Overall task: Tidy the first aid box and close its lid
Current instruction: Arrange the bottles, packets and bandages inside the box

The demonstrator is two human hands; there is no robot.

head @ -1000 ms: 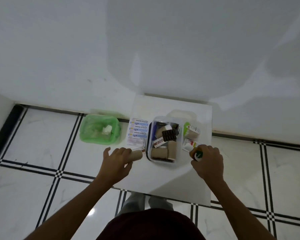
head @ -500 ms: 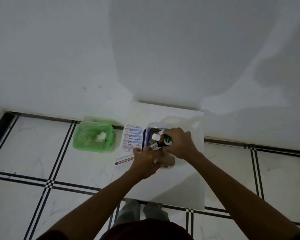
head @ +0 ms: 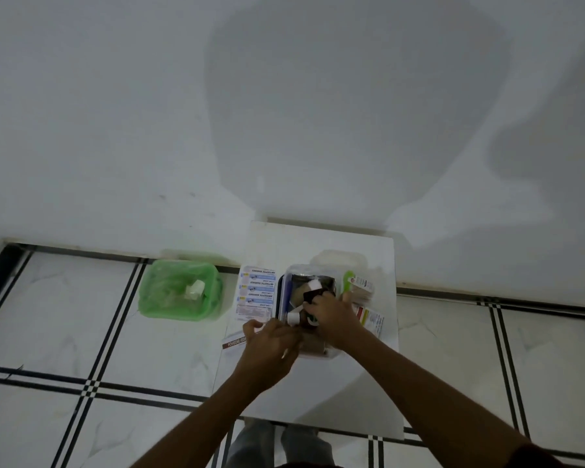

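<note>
The clear first aid box (head: pixel 286 282) stands open on a white board (head: pixel 318 393), with rolls and small packs inside. My right hand (head: pixel 331 312) is over the box and grips a small brown bottle (head: pixel 306 318) with a white cap, lying sideways at the box's near left. My left hand (head: pixel 271 346) is at the box's near left corner, fingers curled; a tan bandage roll (head: pixel 313 344) shows just beside it, and I cannot tell whether the hand still holds it. The clear lid (head: pixel 338 260) lies behind the box.
A sheet of antiseptic bandage strips (head: pixel 255 292) lies left of the box. A flat brown-and-white packet (head: pixel 233 342) sits by my left hand. Small cartons (head: pixel 363 287) and a leaflet (head: pixel 374 320) lie right of the box. A green bin (head: pixel 179 293) stands on the tiled floor at left.
Both hands moved from beside the box to over it, my right hand carrying the bottle in and my left bringing the bandage roll to the near end. The camera tilted slightly.
</note>
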